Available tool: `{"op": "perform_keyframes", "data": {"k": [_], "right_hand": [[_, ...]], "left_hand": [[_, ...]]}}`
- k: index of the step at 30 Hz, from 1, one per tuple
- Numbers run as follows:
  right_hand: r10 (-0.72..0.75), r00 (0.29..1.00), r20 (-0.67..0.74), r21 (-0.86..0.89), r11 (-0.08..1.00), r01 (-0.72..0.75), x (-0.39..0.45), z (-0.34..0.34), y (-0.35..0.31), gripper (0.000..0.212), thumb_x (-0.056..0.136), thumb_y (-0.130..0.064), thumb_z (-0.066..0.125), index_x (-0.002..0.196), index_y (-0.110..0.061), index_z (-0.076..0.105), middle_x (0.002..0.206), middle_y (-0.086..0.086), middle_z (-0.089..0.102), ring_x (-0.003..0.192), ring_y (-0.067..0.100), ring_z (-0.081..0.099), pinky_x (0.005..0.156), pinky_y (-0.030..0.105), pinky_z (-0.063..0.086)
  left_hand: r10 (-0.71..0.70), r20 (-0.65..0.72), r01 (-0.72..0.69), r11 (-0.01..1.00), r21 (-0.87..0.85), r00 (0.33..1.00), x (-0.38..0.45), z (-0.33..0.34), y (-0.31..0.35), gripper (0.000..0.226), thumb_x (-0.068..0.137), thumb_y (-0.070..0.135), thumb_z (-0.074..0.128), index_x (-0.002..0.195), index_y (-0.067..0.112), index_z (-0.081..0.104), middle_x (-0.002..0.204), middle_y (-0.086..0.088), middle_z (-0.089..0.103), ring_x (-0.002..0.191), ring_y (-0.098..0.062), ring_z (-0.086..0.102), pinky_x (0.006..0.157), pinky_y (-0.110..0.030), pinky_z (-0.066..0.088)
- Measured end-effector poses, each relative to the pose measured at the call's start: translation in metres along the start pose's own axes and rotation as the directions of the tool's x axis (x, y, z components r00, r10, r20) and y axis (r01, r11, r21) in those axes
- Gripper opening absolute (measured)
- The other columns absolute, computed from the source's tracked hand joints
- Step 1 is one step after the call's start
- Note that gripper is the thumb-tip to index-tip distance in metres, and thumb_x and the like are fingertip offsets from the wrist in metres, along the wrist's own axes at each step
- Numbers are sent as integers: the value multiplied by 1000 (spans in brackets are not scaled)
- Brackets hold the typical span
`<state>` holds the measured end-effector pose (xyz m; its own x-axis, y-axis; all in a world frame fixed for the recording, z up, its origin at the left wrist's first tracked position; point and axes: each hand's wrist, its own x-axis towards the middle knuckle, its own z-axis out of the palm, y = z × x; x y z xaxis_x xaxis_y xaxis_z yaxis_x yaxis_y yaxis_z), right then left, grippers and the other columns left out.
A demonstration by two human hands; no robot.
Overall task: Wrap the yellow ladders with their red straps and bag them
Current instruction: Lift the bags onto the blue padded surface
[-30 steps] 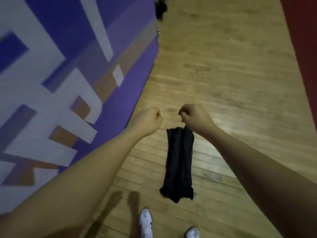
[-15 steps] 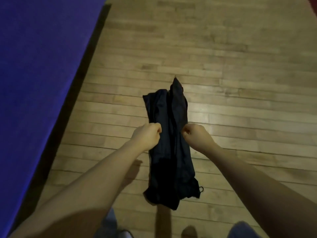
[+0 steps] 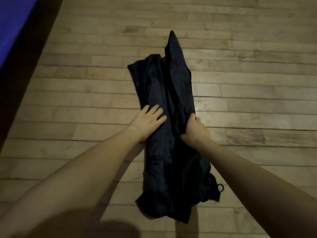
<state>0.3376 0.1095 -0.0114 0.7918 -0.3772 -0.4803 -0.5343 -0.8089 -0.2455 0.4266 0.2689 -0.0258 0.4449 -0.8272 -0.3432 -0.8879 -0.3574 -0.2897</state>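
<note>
Dark navy, almost black fabric fills the middle of the head camera's view: a long, crumpled cloth bag (image 3: 171,134) lying lengthwise on a pale wooden plank floor (image 3: 248,83), running from near the bottom of the frame up toward the top centre. Its far end rises into a pointed fold, and its near end spreads wider in loose wrinkles. A small dark cord loop (image 3: 220,187) sticks out at the bag's lower right edge, resting on the floor. Two bare forearms reach in from the bottom corners. The left hand (image 3: 147,121) lies flat on the left side of the bag about halfway along, fingers straight and slightly spread, pressing the cloth. The right hand (image 3: 194,130) is on the right side of the bag at the same level, its fingers curled around a bunched fold of the fabric, gripping it. The two hands are near each other with a band of cloth between them. No yellow ladder or red strap shows; whether any is inside the bag cannot be told. Along the upper left corner runs a bright blue mat (image 3: 12,19) with a dark shadowed edge beside the floorboards. Soft shadows of the arms fall on the planks at the bottom of the frame.
</note>
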Motion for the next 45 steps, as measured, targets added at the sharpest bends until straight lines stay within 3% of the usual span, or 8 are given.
{"op": "perform_keyframes", "data": {"k": [4, 8, 13, 18, 23, 31, 39, 45], "right_hand": [[-16, 1000, -1, 76, 997, 16, 2, 4, 5, 56, 83, -16, 66, 126, -4, 32, 126, 18, 44, 109, 37, 54, 75, 37, 41], [-102, 995, -11, 55, 993, 102, 9, -2, 13, 57, 81, -12, 62, 129, -7, 33, 123, 15, 46, 107, 36, 53, 74, 38, 44], [-212, 977, 22, -22, 977, 212, 7, -2, 18, 67, 80, -12, 58, 140, -12, 28, 126, 15, 45, 109, 37, 51, 83, 42, 47], [-232, 972, 35, -99, 967, 234, 1, 3, 11, 92, 85, -59, 53, 151, -12, 10, 147, 15, 31, 131, 35, 35, 106, 46, 28], [-202, 977, 66, -344, 915, 213, -4, 19, 0, 147, 55, -81, 66, 148, -6, -20, 156, 17, 7, 143, 33, 15, 114, 60, 10], [-267, 964, -18, -272, 929, 252, 1, 22, 1, 114, 75, -50, 71, 151, -8, -3, 148, 13, 25, 135, 31, 29, 107, 48, 30], [-362, 932, 25, -134, 923, 362, 5, -1, 9, 93, 72, -44, 72, 145, -15, 23, 137, 7, 37, 125, 29, 41, 96, 41, 39], [-248, 965, 84, -312, 913, 262, 12, 8, 3, 113, 71, -52, 73, 149, -9, 4, 140, 14, 30, 130, 33, 35, 107, 51, 32]], "left_hand": [[155, -1, -155, 987, 40, 988, 13, -3, -8, 54, 95, 18, 48, 144, 10, 29, 155, -14, 24, 146, -33, 16, 118, -47, 9], [237, -195, -243, 970, -5, 952, 15, -10, -18, 51, 55, 25, 82, 101, 6, 67, 100, -12, 69, 104, -34, 64, 101, -45, 46], [75, -177, -112, 972, -206, 981, 6, 10, 8, 102, 27, 61, 84, 107, 2, 62, 94, -12, 66, 90, -31, 65, 91, -38, 51], [10, -193, -71, 948, -312, 981, 1, 17, 21, 93, 37, 57, 86, 103, 2, 49, 87, -12, 62, 77, -28, 61, 70, -34, 52], [-16, -312, -60, 970, -234, 950, 0, 13, 22, 96, 39, 55, 86, 109, 3, 46, 114, -14, 41, 101, -30, 44, 91, -37, 36], [-106, -115, 101, 994, -51, 988, 17, 1, -4, 113, 80, 50, 60, 148, 2, -17, 157, -25, -7, 146, -37, -10, 115, -47, -14], [-16, -6, 15, 999, -35, 1000, 37, -16, -23, 90, 76, 51, 61, 145, 10, 22, 140, -12, 34, 122, -34, 36, 106, -41, 26], [-21, -28, 16, 989, -146, 999, 36, -3, -16, 82, 74, 59, 59, 135, 11, 32, 133, -10, 43, 118, -31, 43, 108, -40, 26]]}}
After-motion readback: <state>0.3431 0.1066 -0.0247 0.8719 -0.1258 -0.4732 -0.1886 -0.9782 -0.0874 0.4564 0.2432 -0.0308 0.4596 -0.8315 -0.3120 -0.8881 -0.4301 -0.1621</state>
